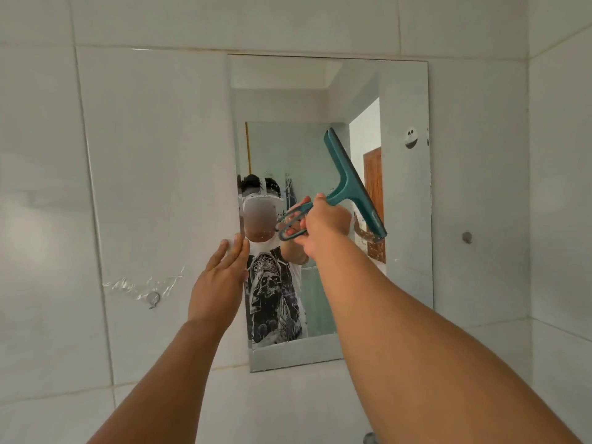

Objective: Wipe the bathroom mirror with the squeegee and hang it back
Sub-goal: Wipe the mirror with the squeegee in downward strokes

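A frameless rectangular mirror (403,219) hangs on the white tiled wall. My right hand (323,225) is shut on the looped handle of a teal squeegee (349,184). Its long blade stands nearly upright, tilted, against the right half of the glass. My left hand (224,270) lies flat with fingers together against the mirror's left edge, partly on the tile. Water spots and streaks show on the lower middle of the glass.
A small metal hook (153,299) under clear adhesive film sits on the tile left of the mirror. Another hook (467,237) is on the tile to the right. A round sticker (411,139) marks the mirror's upper right. The side wall meets at the far right.
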The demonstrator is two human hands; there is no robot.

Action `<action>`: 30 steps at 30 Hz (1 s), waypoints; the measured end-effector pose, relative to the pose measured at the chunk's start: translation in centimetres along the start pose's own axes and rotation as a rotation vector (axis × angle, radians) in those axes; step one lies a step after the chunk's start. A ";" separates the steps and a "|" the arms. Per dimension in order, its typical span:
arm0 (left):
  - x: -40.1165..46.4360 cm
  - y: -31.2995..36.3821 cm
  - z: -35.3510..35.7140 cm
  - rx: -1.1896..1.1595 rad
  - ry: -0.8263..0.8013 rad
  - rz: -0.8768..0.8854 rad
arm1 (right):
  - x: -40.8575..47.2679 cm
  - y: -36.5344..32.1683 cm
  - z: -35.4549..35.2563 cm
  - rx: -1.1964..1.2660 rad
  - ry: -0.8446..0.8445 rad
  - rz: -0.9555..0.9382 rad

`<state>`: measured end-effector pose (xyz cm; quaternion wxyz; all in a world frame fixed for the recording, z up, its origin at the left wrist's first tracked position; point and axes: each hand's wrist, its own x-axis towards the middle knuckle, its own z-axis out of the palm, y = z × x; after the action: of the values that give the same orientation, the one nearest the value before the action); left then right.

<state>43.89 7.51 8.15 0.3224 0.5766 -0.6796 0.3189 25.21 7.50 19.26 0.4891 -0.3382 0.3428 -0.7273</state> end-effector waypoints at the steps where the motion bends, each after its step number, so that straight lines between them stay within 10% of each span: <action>1: 0.0 0.0 0.0 -0.010 0.013 -0.002 | -0.2 0.2 0.5 0.035 -0.019 0.029; 19: -0.5 -0.4 0.7 -0.099 0.027 -0.004 | -4.2 2.6 5.5 0.279 -0.311 0.251; 30: -1.0 0.0 0.7 -0.150 0.028 -0.022 | -4.4 4.6 4.9 -0.002 -0.330 0.162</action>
<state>43.93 7.53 6.95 0.3779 0.5537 -0.6905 0.2715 32.82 9.50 17.37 0.5953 -0.4245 0.2848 -0.6199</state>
